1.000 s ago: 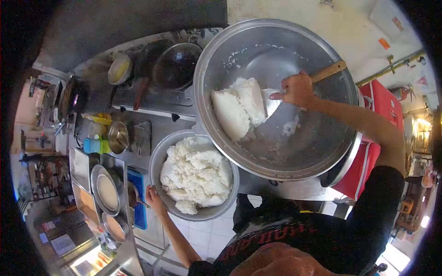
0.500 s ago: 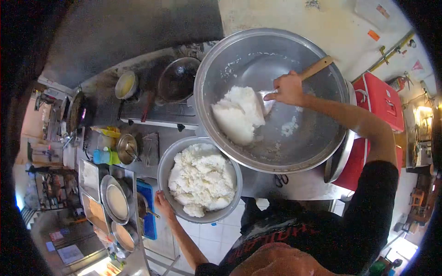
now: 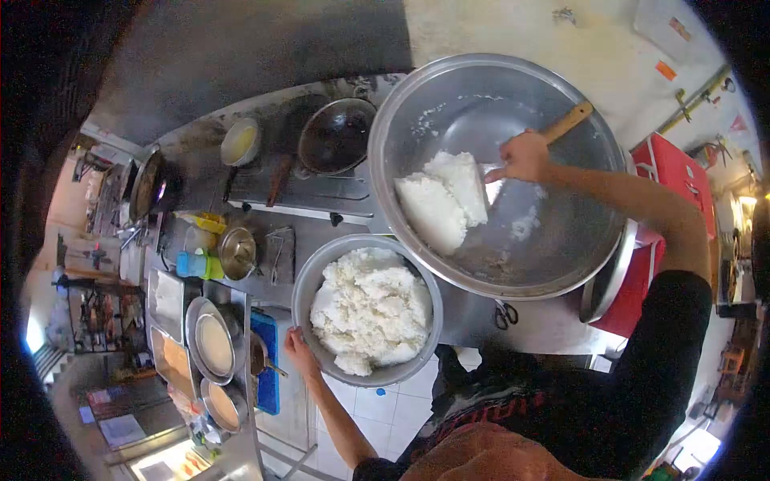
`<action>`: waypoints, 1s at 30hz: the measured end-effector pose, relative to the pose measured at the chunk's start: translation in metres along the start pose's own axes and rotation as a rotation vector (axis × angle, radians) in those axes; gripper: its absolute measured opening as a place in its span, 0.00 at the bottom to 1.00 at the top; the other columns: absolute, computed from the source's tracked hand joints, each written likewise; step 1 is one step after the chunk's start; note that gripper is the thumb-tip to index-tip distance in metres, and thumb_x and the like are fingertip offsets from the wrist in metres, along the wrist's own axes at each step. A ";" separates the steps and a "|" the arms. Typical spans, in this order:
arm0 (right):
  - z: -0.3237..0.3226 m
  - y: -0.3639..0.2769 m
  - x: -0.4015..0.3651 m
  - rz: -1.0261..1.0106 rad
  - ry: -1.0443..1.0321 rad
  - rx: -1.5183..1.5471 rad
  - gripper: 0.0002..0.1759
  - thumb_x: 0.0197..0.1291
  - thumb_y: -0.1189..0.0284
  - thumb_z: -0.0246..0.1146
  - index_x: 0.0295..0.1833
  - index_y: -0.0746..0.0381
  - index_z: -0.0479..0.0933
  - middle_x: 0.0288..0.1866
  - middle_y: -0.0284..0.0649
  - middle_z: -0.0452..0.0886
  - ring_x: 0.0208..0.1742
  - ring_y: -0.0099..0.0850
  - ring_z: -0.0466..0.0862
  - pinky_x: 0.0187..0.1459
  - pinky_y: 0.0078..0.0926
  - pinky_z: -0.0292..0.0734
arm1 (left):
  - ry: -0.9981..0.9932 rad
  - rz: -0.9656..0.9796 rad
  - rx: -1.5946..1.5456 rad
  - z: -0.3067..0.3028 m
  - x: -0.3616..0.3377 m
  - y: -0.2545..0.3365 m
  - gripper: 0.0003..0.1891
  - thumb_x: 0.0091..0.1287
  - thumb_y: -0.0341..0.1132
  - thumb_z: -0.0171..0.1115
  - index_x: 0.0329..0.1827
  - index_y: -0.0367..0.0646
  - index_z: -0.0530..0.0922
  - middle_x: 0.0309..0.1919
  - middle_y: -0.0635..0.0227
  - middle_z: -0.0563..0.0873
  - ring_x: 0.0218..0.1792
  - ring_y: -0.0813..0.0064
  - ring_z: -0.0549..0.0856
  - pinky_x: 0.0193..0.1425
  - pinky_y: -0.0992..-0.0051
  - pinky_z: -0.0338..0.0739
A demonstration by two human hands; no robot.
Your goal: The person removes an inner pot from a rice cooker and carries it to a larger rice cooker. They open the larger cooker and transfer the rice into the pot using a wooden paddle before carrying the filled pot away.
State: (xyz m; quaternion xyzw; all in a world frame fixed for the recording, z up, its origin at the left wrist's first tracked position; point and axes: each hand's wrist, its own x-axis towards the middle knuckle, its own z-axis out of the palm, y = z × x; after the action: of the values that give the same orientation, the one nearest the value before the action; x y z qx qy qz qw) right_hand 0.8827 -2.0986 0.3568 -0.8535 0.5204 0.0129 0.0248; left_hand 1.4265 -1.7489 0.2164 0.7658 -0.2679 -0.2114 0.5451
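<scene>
My right hand [image 3: 525, 156] is closed around a spatula [image 3: 568, 122] with a wooden handle and a metal blade. The blade rests against a clump of white cooked rice [image 3: 437, 210] inside a large metal pot [image 3: 553, 248]. A crack runs through the clump, and stray grains stick to the pot's wall and bottom. Lower left, a grey basin [image 3: 299, 301] holds a heap of loose white rice [image 3: 369, 309]. My left hand [image 3: 299, 351] grips the basin's outer rim, its fingertips partly hidden.
Scissors [image 3: 505, 314] lie on the counter below the pot. Red cooler boxes [image 3: 678, 172] stand at the right. A dark wok [image 3: 337, 136] and a small pan [image 3: 241, 143] sit on the stove. Trays and bowls [image 3: 215, 345] of food are at the left.
The view has shifted, so pot and basin appear further right. The crack in the rice clump shows more clearly beside the spatula blade. Both hands keep their holds.
</scene>
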 end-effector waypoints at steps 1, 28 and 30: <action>0.001 0.000 0.000 -0.010 0.023 -0.006 0.43 0.33 0.27 0.63 0.22 0.62 0.82 0.19 0.43 0.80 0.27 0.43 0.82 0.47 0.45 0.72 | 0.055 -0.019 -0.047 0.005 -0.003 0.010 0.13 0.73 0.36 0.49 0.39 0.35 0.78 0.34 0.69 0.82 0.38 0.77 0.76 0.45 0.75 0.70; -0.101 -0.016 -0.135 0.084 0.430 0.253 0.14 0.53 0.71 0.64 0.45 0.67 0.76 0.36 0.41 0.81 0.35 0.28 0.81 0.34 0.29 0.74 | -0.148 0.017 -0.203 -0.003 0.002 0.019 0.10 0.71 0.33 0.51 0.40 0.37 0.79 0.34 0.73 0.82 0.37 0.83 0.76 0.43 0.80 0.70; -0.134 -0.119 -0.139 0.135 0.342 0.298 0.13 0.50 0.68 0.66 0.36 0.67 0.80 0.29 0.42 0.80 0.30 0.28 0.80 0.33 0.30 0.73 | -0.119 0.004 -0.263 -0.001 -0.002 0.023 0.09 0.71 0.32 0.52 0.40 0.37 0.79 0.34 0.73 0.82 0.38 0.83 0.76 0.44 0.81 0.70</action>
State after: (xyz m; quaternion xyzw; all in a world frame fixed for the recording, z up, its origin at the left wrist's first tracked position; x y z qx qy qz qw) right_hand 0.9244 -1.9288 0.5008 -0.7935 0.5689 -0.2075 0.0611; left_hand 1.4217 -1.7530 0.2382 0.6733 -0.2714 -0.2884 0.6243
